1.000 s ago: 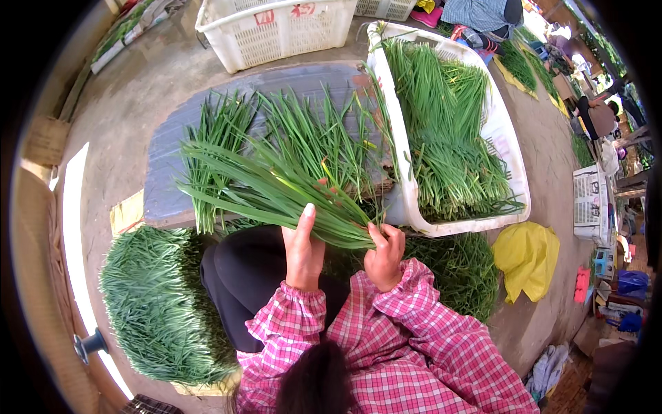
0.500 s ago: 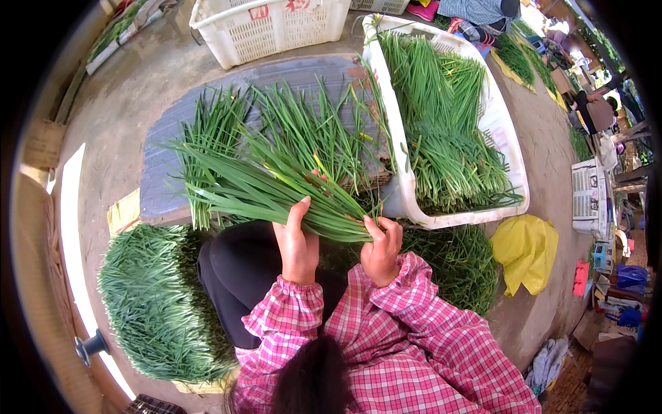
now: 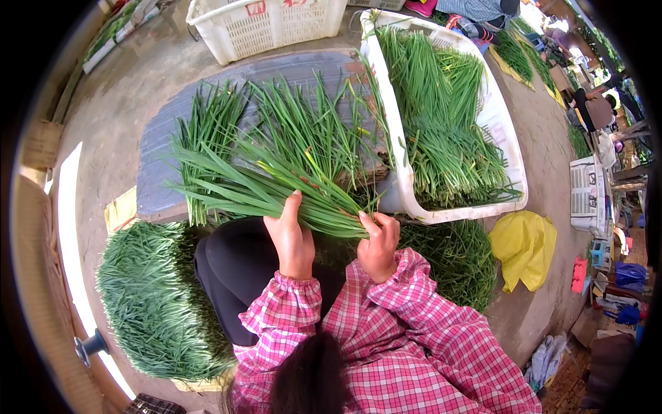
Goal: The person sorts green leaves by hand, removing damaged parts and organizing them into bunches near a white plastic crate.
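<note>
A bunch of garlic chives [image 3: 245, 188] lies across both my hands above my lap, its green leaves fanning out to the left. My left hand [image 3: 293, 245] grips the middle of the bunch, thumb on top. Around the lower stem ends at the right, my right hand [image 3: 378, 247] is closed, thumb and fingers pinching the stems. One yellow leaf [image 3: 312, 160] stands out among the green ones. Just beyond, more loose chives [image 3: 296, 121] are spread on a low board covered in grey plastic [image 3: 157, 162]. The fingers beneath the bunch are partly hidden.
A white crate [image 3: 401, 148] of layered chives [image 3: 441, 124] stands at the board's right. Large chive heaps flank my knees, one at the left [image 3: 155, 297], one at the right [image 3: 455, 265]. Another white crate [image 3: 269, 31] is beyond the board. A yellow bag [image 3: 525, 248] lies on the floor.
The bunch has tilted slightly and my left thumb has shifted a little up along the leaves. Both hands keep hold of it, and the view has moved slightly.
</note>
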Available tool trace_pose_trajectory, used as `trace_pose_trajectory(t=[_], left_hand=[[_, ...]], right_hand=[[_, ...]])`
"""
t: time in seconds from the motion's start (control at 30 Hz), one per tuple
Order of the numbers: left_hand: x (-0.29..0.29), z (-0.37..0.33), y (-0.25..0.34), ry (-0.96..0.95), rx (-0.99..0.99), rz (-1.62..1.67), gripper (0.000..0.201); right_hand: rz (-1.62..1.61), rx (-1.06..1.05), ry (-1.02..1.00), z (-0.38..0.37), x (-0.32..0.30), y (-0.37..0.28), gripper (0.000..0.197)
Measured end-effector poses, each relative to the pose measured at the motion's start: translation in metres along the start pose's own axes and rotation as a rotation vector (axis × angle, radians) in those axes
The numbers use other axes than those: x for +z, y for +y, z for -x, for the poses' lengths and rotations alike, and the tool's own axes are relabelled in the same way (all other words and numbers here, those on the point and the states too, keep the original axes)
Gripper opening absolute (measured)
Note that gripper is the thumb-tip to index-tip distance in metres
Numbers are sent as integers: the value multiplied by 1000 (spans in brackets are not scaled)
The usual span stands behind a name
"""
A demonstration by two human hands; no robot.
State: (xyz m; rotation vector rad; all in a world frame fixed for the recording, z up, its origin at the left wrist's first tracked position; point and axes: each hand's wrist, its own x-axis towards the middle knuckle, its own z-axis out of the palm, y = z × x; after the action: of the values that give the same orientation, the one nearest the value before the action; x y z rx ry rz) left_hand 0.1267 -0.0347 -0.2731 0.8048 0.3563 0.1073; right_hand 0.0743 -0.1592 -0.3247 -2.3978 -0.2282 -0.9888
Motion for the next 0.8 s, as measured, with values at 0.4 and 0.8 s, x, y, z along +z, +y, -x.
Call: trace_pose_trajectory(t=[0.4,0.8], left_hand=[[-4,-3,-3,40,-1,-14,31],[-5,-5,-3,15,-46,36,27]], right_hand=[[-22,15,-15,3,4,1,54],[-68,28,-14,6,6,1,54]])
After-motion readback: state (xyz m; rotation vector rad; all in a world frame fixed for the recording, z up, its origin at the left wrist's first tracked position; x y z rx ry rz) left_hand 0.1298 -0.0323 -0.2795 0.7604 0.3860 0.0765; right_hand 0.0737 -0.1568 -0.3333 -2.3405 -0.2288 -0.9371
